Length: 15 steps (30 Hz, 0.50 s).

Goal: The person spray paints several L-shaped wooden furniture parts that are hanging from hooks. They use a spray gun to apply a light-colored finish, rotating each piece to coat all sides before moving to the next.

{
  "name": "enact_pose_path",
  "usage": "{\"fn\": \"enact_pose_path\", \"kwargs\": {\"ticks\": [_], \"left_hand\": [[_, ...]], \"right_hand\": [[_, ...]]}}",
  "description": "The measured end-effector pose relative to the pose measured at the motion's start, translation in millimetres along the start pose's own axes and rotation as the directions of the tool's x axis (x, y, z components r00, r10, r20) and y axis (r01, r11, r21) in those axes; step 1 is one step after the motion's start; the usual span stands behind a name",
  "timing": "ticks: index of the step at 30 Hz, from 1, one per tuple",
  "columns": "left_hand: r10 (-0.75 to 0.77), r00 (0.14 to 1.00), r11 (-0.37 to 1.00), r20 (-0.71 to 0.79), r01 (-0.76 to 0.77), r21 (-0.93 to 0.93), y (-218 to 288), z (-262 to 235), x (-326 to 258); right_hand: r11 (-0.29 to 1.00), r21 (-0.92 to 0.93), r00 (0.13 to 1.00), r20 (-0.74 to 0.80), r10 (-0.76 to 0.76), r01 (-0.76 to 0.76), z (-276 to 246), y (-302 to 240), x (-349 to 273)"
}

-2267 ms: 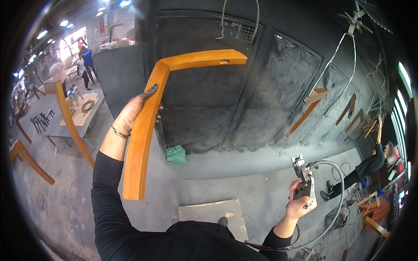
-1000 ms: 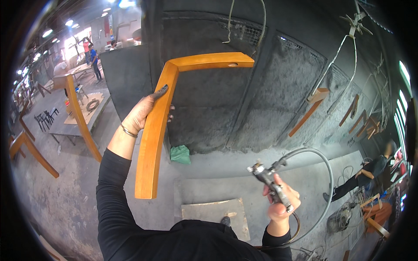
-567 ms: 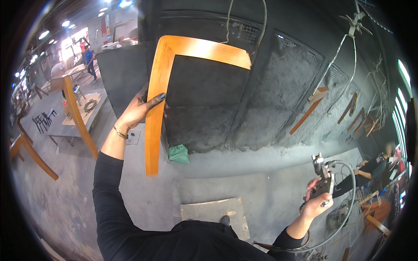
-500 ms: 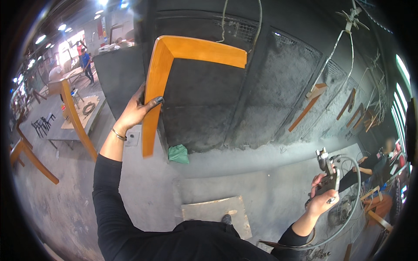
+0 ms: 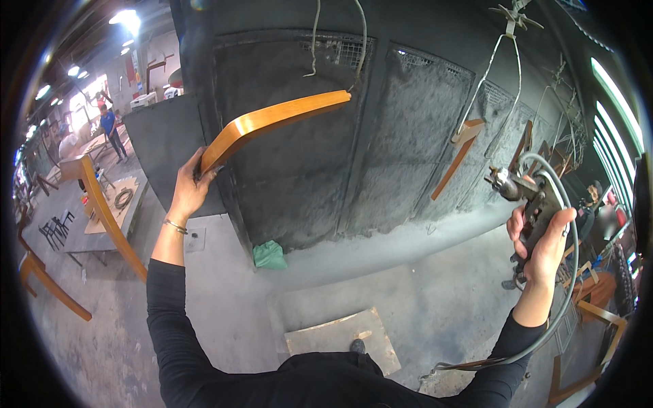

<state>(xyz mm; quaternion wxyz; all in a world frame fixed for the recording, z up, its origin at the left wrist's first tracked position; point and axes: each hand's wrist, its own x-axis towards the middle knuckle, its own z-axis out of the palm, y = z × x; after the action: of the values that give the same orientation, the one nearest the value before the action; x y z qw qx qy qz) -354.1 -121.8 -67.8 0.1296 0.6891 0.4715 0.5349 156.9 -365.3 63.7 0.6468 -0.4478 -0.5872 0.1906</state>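
Observation:
My left hand is closed on the lower end of an L-shaped, orange-brown varnished wooden furniture part. Its long arm extends up and to the right, with the narrow edge facing me. The far tip is close to the lower end of a hanging wire; whether they touch I cannot tell. On the right, my right hand grips a metal spray gun, its nozzle pointing left toward the dark booth wall. A grey hose loops from the gun down past my right forearm.
Brown wooden parts hang from wires along the dusty wall. More curved parts stand at left, near a table. A green bag lies at the wall's foot, a flat board by my foot. People are in the background.
The wooden part has tipped from facing me broadly to edge-on, its tip now near the hanging wire. My right hand has raised the spray gun up and to the right.

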Motion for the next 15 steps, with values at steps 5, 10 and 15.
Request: {"fn": "enact_pose_path", "kwargs": {"ticks": [5,10,15], "left_hand": [[0.074,0.997,0.997,-0.010,-0.074,0.032,-3.6,-3.9,4.4],[0.125,0.992,0.989,-0.030,-0.122,0.077,-1.1,-7.1,6.3],[0.149,0.989,0.988,-0.010,-0.148,0.046,-1.2,-10.5,9.1]], "right_hand": [[0.978,-0.195,0.997,0.000,-0.071,0.070,15.9,-14.6,33.7],[0.875,-0.482,0.983,-0.175,-0.053,-0.039,36.2,-19.0,72.2],[0.925,-0.380,0.998,-0.062,-0.003,-0.021,50.9,-31.0,59.2]]}}
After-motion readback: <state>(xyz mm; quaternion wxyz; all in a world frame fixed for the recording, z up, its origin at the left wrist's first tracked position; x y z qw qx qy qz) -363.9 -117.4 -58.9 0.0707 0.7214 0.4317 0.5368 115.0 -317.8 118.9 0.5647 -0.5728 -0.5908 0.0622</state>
